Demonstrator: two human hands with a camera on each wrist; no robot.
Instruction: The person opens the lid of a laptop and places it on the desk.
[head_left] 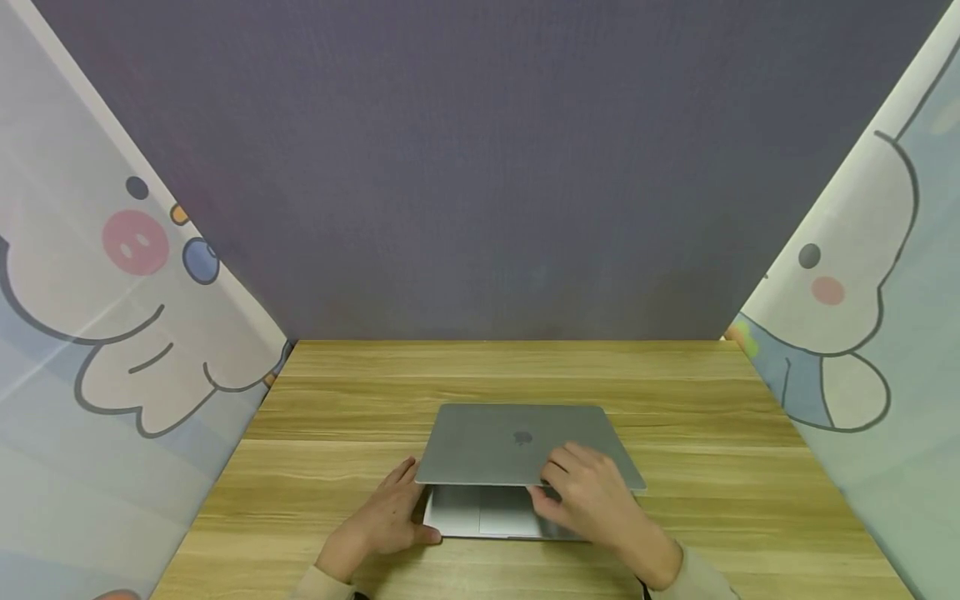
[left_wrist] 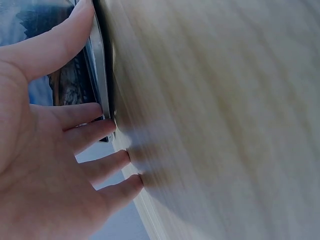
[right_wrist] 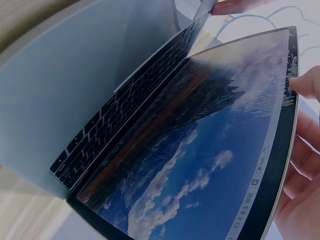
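Observation:
A grey laptop lies on the wooden table with its lid partly raised. My right hand pinches the lid's front edge right of the middle. In the right wrist view its thumb presses the black border of the lit screen, and its fingers lie behind the lid. Below the screen shows the black keyboard. At the base's front left corner rests my left hand, fingers extended along the side. The left wrist view shows its thumb on the laptop's edge and the lower fingertips at the tabletop.
The wooden table extends around the laptop on all sides. A dark grey panel rises at its back edge. Cartoon-printed cloths hang at the left and the right.

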